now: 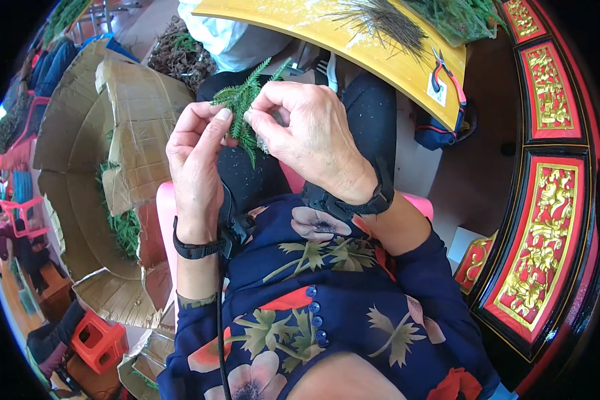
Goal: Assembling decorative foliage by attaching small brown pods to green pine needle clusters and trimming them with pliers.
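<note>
A green needle-leaved sprig (245,99), likely artificial, is held up over my lap between both hands. My left hand (199,150) is closed, its thumb and fingertips pinching the sprig's left side. From the right, my right hand (313,130) pinches the sprig near its middle with thumb and forefinger. The rest of that hand's fingers curl inward, and the exact spot they grip is partly hidden. The sprig's tips fan out above the fingers, and one branch hangs below them.
A yellow table (313,20) ahead bears a bundle of dark thin stems (390,27), pliers (440,67) and bagged greenery (457,19). At left stands an open cardboard box (73,173) with green foliage (123,230). A red stool (99,341) is lower left; carved panels (537,240) line the right.
</note>
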Available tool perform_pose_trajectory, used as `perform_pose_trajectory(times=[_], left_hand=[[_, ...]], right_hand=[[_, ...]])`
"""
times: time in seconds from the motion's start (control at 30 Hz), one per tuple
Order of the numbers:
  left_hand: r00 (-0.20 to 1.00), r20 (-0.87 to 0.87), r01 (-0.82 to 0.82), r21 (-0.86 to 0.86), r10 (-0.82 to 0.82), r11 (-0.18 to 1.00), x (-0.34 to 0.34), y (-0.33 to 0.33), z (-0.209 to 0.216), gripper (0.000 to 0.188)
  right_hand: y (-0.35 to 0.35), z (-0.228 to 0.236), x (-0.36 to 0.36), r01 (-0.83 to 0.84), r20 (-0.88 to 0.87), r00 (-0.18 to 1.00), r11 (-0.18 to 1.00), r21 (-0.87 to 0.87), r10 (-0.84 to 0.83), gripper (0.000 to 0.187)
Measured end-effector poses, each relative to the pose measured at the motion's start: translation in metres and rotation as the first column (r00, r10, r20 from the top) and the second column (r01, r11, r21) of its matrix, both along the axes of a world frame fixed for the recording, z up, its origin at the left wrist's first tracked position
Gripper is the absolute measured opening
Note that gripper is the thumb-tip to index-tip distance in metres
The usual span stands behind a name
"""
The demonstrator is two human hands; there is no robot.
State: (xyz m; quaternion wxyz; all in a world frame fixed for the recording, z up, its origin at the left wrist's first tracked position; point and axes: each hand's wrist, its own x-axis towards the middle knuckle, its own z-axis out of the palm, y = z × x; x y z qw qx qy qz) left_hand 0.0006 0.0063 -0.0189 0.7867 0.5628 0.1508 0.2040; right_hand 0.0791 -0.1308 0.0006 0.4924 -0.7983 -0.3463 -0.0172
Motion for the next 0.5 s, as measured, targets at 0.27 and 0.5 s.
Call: perform_pose_trajectory(times=[0.27,0.5], left_hand=[[0.994,-0.057,0.078,-0.194,-0.091,0.978,0.001,0.001,0.005,0.010],[0.979,-0.033,0.174,-0.366,-0.200,0.914,-0.002,0.003,-0.004,0.011]], right_hand=[[-0.001,0.000,0.001,0.018,0.115,0.993,1.000,0.007,-0.018,0.009],[0.001,-0.003,-0.004,0.078,0.166,0.983,0.997,0.007,-0.078,0.009]])
